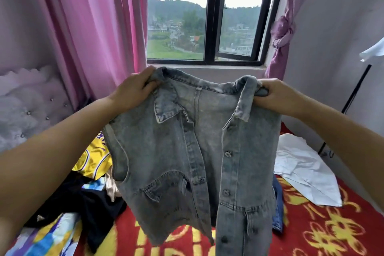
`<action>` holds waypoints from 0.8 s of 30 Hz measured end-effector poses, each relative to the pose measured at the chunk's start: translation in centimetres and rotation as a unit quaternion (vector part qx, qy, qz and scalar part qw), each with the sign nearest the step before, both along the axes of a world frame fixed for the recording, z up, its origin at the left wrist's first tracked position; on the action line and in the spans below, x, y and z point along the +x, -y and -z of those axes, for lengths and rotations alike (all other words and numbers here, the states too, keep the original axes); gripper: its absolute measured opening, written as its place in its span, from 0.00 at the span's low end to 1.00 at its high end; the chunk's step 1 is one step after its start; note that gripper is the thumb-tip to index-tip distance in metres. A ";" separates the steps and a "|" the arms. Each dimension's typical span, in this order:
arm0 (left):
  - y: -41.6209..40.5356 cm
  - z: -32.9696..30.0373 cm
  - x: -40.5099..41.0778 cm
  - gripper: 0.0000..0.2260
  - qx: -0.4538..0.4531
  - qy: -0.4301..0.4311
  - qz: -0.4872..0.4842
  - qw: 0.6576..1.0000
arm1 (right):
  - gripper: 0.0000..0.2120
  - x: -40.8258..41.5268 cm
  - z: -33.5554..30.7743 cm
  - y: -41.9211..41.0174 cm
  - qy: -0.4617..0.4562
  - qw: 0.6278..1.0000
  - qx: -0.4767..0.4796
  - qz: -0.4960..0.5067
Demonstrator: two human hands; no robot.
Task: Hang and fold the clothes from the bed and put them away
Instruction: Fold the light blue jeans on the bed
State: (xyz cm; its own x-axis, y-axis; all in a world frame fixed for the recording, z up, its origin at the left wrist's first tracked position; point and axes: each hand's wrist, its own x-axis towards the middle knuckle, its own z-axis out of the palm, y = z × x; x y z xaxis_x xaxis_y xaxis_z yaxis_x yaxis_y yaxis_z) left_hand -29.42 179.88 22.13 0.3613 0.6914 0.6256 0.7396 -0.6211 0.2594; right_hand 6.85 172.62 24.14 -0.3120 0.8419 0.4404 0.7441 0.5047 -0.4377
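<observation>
Denim vest (199,143) held up above bed (324,233), front open, long axis vertical, hem hanging down. Left hand (133,89) pinches left shoulder at collar; right hand (278,95) pinches right shoulder. Fingers curled around fabric. Both hands level, equally near; rest of clothes pile (83,183) below left.

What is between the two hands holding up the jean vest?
In the head view, the denim vest's collar and open neckline stretch between the left hand and right hand, each gripping a shoulder.
</observation>
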 end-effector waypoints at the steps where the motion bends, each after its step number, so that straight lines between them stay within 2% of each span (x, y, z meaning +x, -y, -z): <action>1: 0.1 -0.1 0.1 0.11 0.009 -0.011 0.009 1.000 | 0.05 0.1 0.0 0.0 -0.028 0.998 -0.052 -0.002; 2: 0.2 -0.2 0.2 0.13 0.022 -0.024 0.016 0.999 | 0.08 0.2 -0.2 0.1 -0.071 0.992 -0.103 -0.002; 4: 0.4 -0.4 0.5 0.14 0.055 -0.055 0.028 0.997 | 0.12 0.4 -0.4 0.4 -0.133 0.980 -0.148 -0.009; 7: 0.7 -1.1 1.2 0.14 0.083 -0.093 0.045 0.991 | 0.18 0.6 0.3 0.5 -0.137 0.981 -0.141 -0.009; 10: 1.2 -1.5 2.5 0.09 0.055 -0.075 0.067 0.993 | 0.15 -0.4 2.1 0.4 -0.119 0.987 -0.105 0.034; 12: 1.7 -1.4 3.5 0.05 0.020 -0.052 0.086 0.995 | 0.10 -1.6 3.4 0.2 -0.161 0.974 -0.160 0.016; 14: 2.5 -1.0 4.7 0.05 -0.007 -0.038 0.115 0.993 | 0.11 -2.9 5.6 0.1 -0.125 0.958 -0.257 0.006; 16: 3.3 -0.8 5.5 0.07 -0.024 -0.042 0.153 0.987 | 0.22 -4.3 8.5 0.3 -0.062 0.936 -0.347 0.006; 18: 4.0 -1.1 5.7 0.11 -0.027 -0.044 0.175 0.983 | 0.31 -5.7 11.3 0.4 -0.023 0.924 -0.382 0.010; 19: 4.3 -1.4 5.7 0.13 -0.029 -0.041 0.179 0.983 | 0.32 -6.4 12.5 0.4 -0.016 0.929 -0.370 0.013; 21: 4.7 -2.0 5.5 0.12 -0.035 -0.036 0.181 0.982 | 0.25 -7.9 14.4 0.0 -0.018 0.953 -0.301 0.023; 24: 4.8 -2.3 5.2 0.09 -0.036 -0.023 0.182 0.982 | 0.05 -10.0 16.0 -0.6 -0.022 0.974 -0.216 0.071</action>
